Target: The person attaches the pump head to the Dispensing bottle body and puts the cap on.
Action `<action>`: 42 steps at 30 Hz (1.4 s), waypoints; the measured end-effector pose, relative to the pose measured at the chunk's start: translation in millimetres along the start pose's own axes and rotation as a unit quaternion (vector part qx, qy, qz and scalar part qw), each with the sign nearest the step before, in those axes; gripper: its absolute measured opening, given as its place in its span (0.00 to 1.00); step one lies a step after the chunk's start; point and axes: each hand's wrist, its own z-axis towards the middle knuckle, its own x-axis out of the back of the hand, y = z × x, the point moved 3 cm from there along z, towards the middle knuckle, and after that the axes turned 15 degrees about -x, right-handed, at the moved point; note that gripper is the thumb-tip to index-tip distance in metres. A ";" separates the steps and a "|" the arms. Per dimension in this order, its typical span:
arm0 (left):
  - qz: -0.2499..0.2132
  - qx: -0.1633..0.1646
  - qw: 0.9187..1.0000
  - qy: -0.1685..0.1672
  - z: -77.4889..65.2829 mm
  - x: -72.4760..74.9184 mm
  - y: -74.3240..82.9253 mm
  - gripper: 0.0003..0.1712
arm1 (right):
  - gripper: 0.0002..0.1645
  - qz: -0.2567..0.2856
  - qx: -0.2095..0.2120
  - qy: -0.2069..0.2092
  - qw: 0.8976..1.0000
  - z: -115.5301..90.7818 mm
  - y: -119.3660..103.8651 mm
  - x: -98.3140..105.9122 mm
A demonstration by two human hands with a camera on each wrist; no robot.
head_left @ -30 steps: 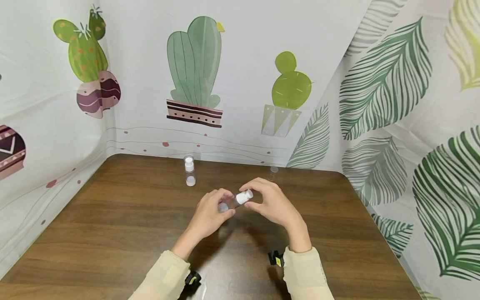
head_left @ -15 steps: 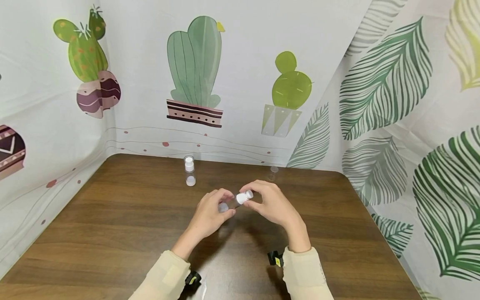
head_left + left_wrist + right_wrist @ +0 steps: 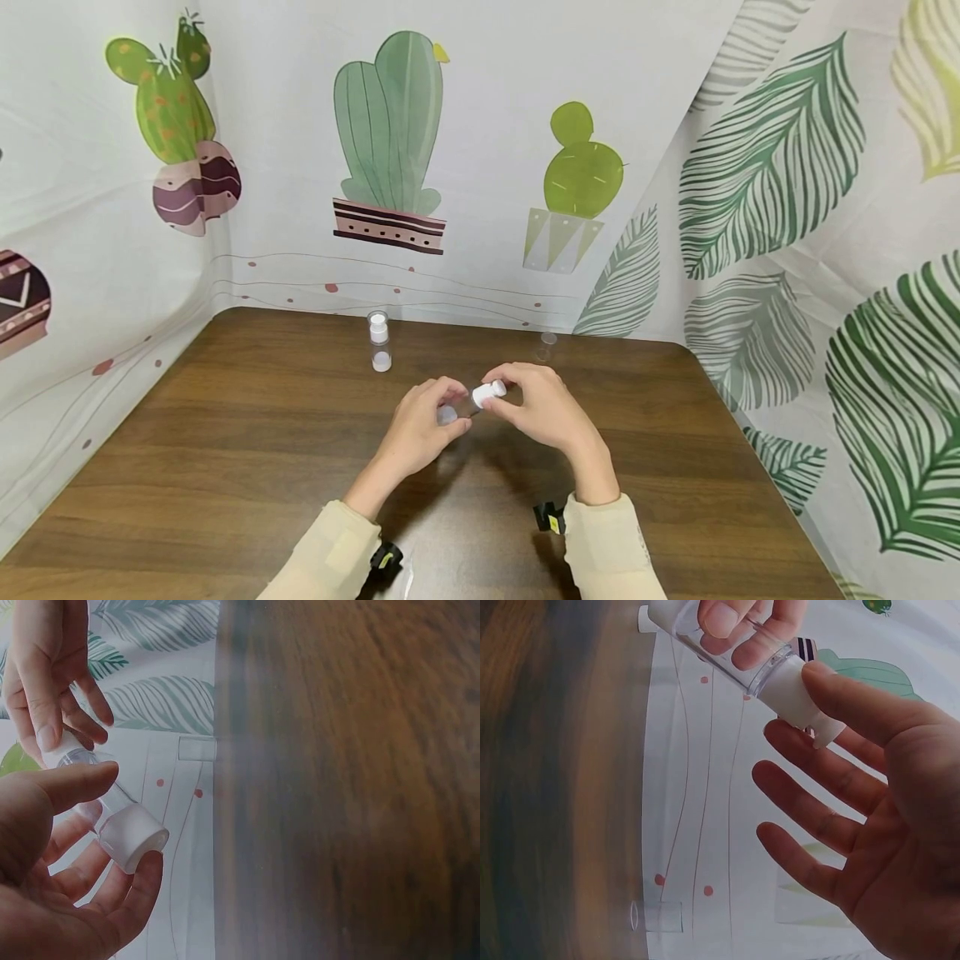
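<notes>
Above the table, a clear pump bottle (image 3: 467, 405) is tilted, its white pump top (image 3: 487, 393) up to the right. My left hand (image 3: 417, 427) grips its clear body near the white base (image 3: 135, 836), with fingers wrapped below and thumb over it. My right hand (image 3: 546, 408) pinches the white pump top between thumb and index finger, while the other fingers (image 3: 802, 802) spread away from the bottle. Part of the clear body is hidden behind the left fingers.
A second pump bottle (image 3: 380, 343) with a clear cap over its white top stands upright at the back of the brown table (image 3: 225, 467). A loose clear cap (image 3: 546, 346) stands near the back edge, behind the right hand. A patterned cloth (image 3: 487, 167) hangs behind the table.
My right hand has shifted slightly, its thumb and index finger now further onto the white pump top. The left hand and the bottle have stayed nearly still.
</notes>
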 end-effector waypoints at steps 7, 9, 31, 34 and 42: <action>0.002 -0.003 1.000 0.000 0.1 -0.3 0.0 0.20 | 0.07 -0.003 -0.014 0.008 1.000 -0.1 0.4 -0.8; 0.002 -0.003 1.000 0.000 0.1 -0.4 0.1 0.20 | 0.08 -0.005 -0.017 0.008 1.000 -0.2 0.6 -0.7; 0.001 -0.001 1.000 0.001 0.7 -0.9 -0.5 0.21 | 0.20 0.016 -0.001 0.003 1.000 -2.5 2.6 3.6; 0.004 -0.007 1.000 0.004 1.0 -0.4 0.2 0.21 | 0.20 0.021 0.005 0.001 1.000 -2.5 2.4 4.0; 0.009 -0.006 1.000 0.000 0.5 0.2 0.8 0.20 | 0.20 0.021 0.019 -0.003 1.000 -2.2 2.3 3.2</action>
